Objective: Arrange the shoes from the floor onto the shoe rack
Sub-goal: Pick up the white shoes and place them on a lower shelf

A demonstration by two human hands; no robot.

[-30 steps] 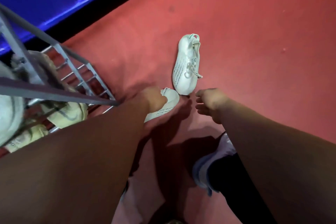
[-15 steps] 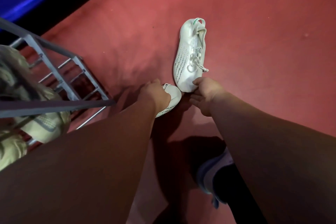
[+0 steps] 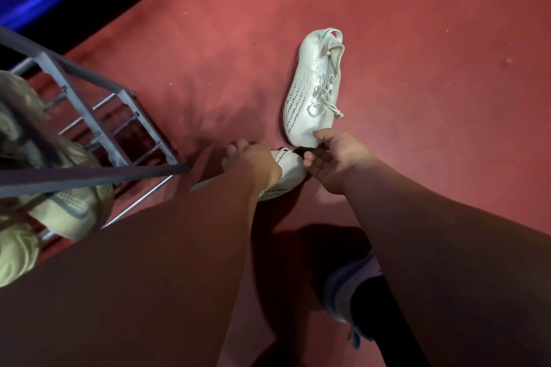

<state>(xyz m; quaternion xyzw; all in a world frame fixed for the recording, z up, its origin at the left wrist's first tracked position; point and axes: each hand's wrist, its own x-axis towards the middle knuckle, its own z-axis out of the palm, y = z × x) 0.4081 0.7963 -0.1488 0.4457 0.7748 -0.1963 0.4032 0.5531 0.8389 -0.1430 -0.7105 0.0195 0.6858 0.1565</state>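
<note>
Far shoe (image 3: 313, 92): white, laced, lying on the red floor (image 3: 432, 128), toe toward the person, heel away.
Near shoe (image 3: 289, 170): white, on the floor just below the far shoe's toe. Mostly hidden under the left arm, with only the toe and part of the sole edge showing.
Left hand (image 3: 253, 164): lies on top of the near shoe, fingers (image 3: 235, 149) reaching past its far edge. Cannot tell whether it grasps the shoe.
Right hand (image 3: 337, 164): thumb (image 3: 325, 135) touches the far shoe's toe. The fingers are loosely curled beside the near shoe's toe and are not closed on either shoe.
Rack (image 3: 119, 176): grey metal frame at left, well apart from the far shoe and near the near shoe.
Beige shoes (image 3: 68, 208): resting on the rack's bars.
Foot (image 3: 343, 286): in a bluish shoe, on the floor between the forearms.
</note>
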